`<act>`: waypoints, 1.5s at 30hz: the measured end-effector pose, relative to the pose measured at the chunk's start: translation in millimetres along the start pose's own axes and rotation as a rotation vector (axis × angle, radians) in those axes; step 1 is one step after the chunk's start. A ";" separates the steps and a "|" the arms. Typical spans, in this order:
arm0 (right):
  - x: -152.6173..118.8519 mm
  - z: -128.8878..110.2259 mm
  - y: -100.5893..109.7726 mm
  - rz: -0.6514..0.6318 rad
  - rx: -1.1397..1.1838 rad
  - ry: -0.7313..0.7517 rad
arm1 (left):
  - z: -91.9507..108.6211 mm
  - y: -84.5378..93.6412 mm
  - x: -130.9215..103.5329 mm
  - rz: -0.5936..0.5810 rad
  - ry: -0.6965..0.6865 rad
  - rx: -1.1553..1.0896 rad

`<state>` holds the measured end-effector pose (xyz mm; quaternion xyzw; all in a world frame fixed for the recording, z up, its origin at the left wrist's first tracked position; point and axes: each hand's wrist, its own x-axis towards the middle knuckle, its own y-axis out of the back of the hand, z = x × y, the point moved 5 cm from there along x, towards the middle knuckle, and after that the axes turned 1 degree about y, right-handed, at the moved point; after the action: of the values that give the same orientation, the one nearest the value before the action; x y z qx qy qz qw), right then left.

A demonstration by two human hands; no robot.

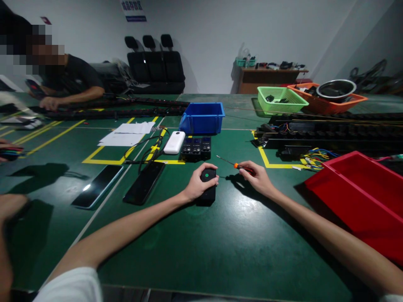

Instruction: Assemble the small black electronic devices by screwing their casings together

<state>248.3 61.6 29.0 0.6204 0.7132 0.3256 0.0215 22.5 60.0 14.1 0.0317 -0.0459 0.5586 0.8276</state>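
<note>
"from my remote seat, what sits furthest left on the feed?"

"a co-worker (82, 77) in a dark top, leaning over the far side of the green surface (189, 260). nearer me, a pale-edged phone (98, 186) lies face up, with white papers (122, 136) beyond it. right of that phone i see a black phone (144, 183)."

"and past the phones?"

"a white case (174, 143), then a black unit (196, 148) just beside it, with a blue bin (204, 118) behind them."

"my left hand (197, 184)?"

"its fingers are wrapped around a black box (206, 198) on the surface, near the middle of my view. a green dot (207, 175) shows on the box, between thumb and fingers."

"and my right hand (258, 178)?"

"to the right of the box, apart from it. i see the fingers curled closed on the handle of a screwdriver (236, 166); its shaft points left, the tip raised in the air near the box."

"further right?"

"a light green basket (281, 102), an orange basket (333, 107) with a metal bowl (336, 89) on it, and closer to me, a red bin (355, 197) at the edge."
</note>
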 end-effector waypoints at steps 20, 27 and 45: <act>-0.3 22.8 -4.4 0.059 0.649 -0.304 | 0.4 1.3 -0.3 0.067 -0.037 -0.089; -1.4 22.6 -5.7 0.087 0.649 -0.284 | 3.8 1.1 -0.8 0.065 -0.038 -0.083; -1.7 27.0 -4.0 0.157 0.595 -0.297 | 5.1 0.9 -0.7 0.080 -0.053 -0.080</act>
<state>256.9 71.8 5.1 0.6933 0.7159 0.0101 -0.0819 21.3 59.2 19.1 0.0116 -0.0914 0.5880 0.8036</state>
